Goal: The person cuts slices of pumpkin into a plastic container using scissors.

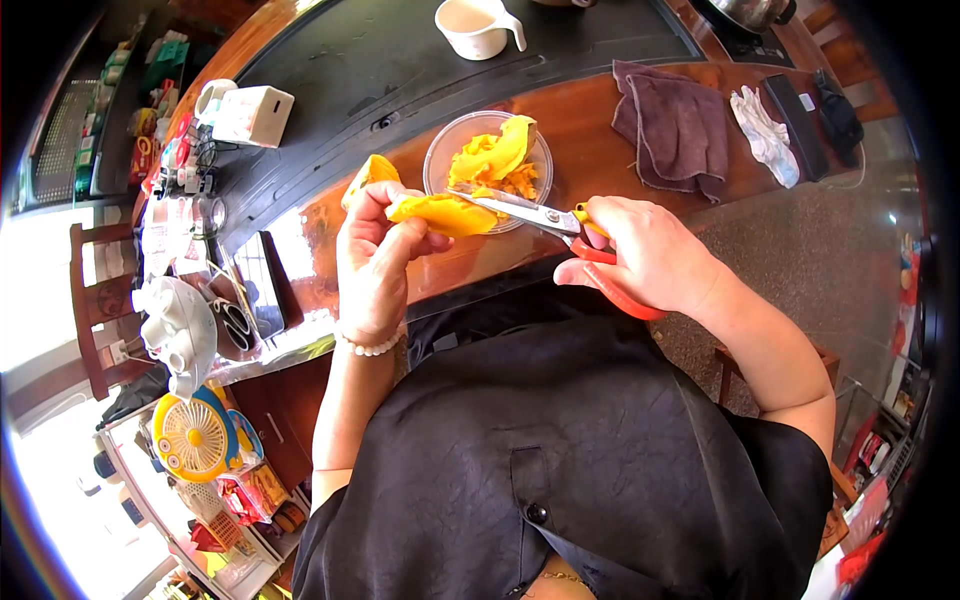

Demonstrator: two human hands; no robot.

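A: Any way into the clear bowl [430, 172]?
B: Not from near side. Left hand [378, 250] with yellow piece [445, 214], right hand [650, 250] and scissors [528, 209] block it.
A: Far side?
B: Open, over the black tray [350, 75], short of the white mug [472, 38]. White box [253, 115] well left, out of the way.
A: Right?
B: Bare wood up to the brown cloth [675, 130]. Past that, white cloth [765, 138] and dark case [797, 125] crowd it.
A: Left?
B: Tight. Another yellow chunk [371, 172] by left hand's fingers.
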